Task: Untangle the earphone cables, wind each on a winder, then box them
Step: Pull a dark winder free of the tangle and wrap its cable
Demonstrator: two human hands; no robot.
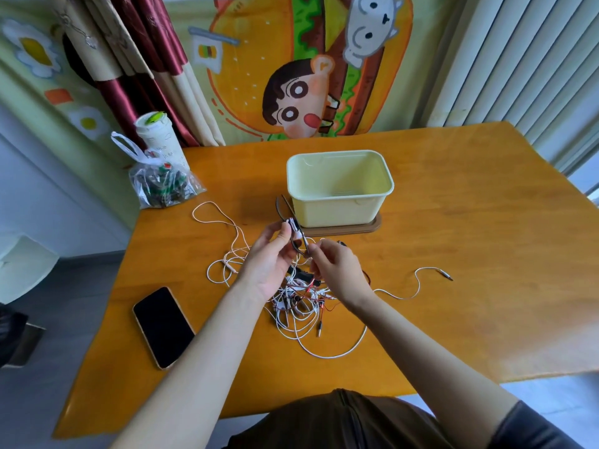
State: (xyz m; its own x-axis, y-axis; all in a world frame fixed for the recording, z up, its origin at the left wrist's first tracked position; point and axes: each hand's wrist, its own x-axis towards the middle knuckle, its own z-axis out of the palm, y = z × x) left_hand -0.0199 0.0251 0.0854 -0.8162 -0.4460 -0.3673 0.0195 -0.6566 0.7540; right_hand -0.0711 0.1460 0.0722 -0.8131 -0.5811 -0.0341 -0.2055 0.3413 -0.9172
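Across the orange bench (470, 254) I see a job barely begun. The pale yellow box (337, 212) stands at the far middle on a brown base (372, 226). I can make out nothing inside it, so I judge no cable has been boxed. Just near of the box, the tangle (301, 306) of white, red and dark earphone cables lies heaped on the bench. Loops stray off to the left, and one white lead (418, 283) trails right to its jack. A dark phone (163, 327) lies flat at the near left, well apart from the heap. A knotted plastic bag (162, 186) and a cup (158, 137) sit at the far left. Above the heap the left hand (269, 267) is raised, its fingers (285, 234) pinching a dark cable (299, 236) along with a small white piece (293, 223) I cannot identify. The right hand (340, 270), just beside it, pinches the same cable lower down. I read this as teasing the first cable free, with nearly all the untangling, every winding and the boxing left to do
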